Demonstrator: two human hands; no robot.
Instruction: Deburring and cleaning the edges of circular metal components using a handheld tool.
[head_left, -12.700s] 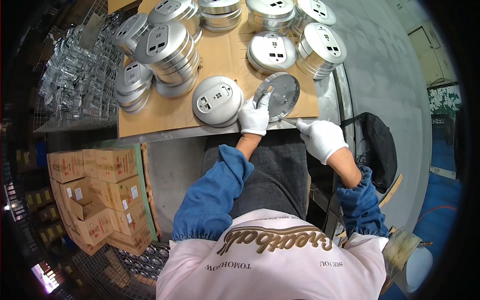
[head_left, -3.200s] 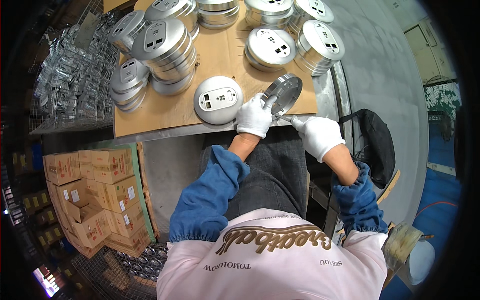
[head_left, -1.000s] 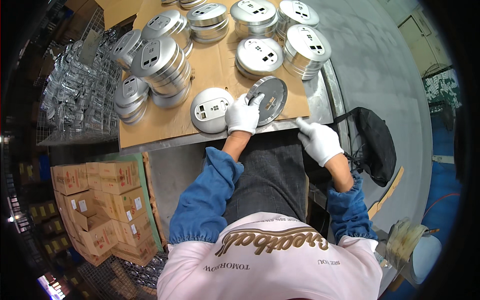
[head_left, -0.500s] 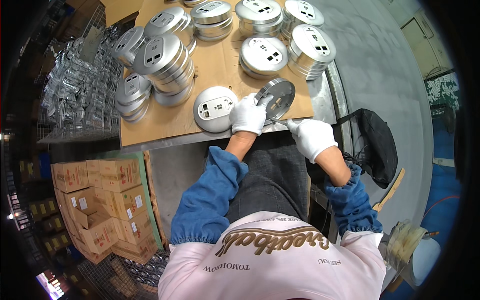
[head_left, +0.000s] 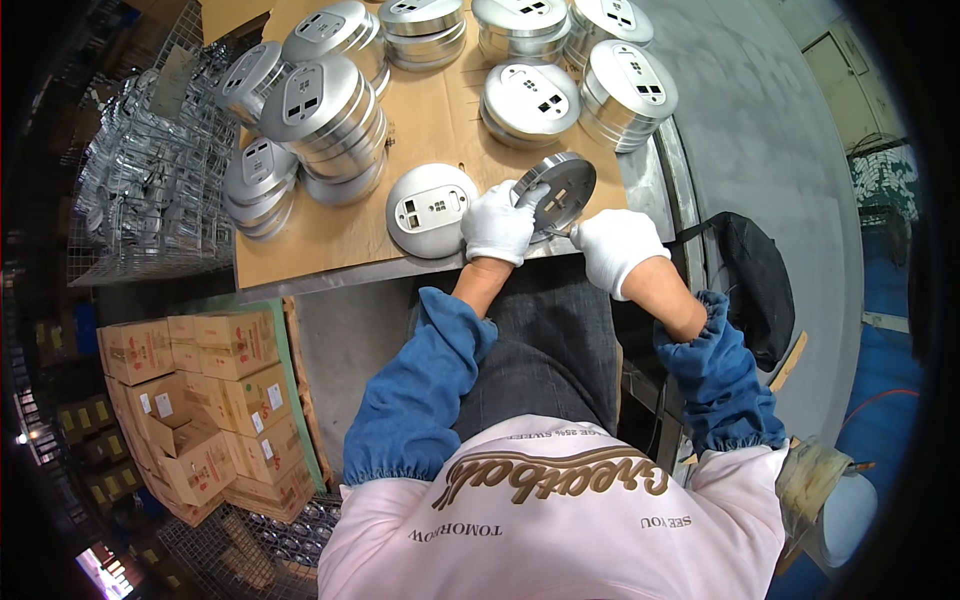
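My left hand [head_left: 499,222], in a white glove, grips a round metal disc [head_left: 566,192] by its left rim. The disc stands tilted near the table's front edge, its darker recessed side toward me. My right hand [head_left: 615,245], also gloved, is closed on a thin tool [head_left: 558,233] whose tip reaches the disc's lower edge; its exact kind is not clear. Left of my left hand lies a silver disc [head_left: 432,212] with an oval cut-out plate on top. Behind the held disc stands a short stack of discs [head_left: 530,103].
More disc stacks [head_left: 325,120] fill the cardboard-covered table [head_left: 428,125]. A wire basket of metal parts [head_left: 150,170] stands to the left, above several cartons [head_left: 235,400]. A black bag [head_left: 745,290] lies on the grey surface at the right.
My right hand has shifted slightly up and its wrist has turned, the tool still at the disc's lower edge. The held disc has tilted slightly; my left hand keeps its grip.
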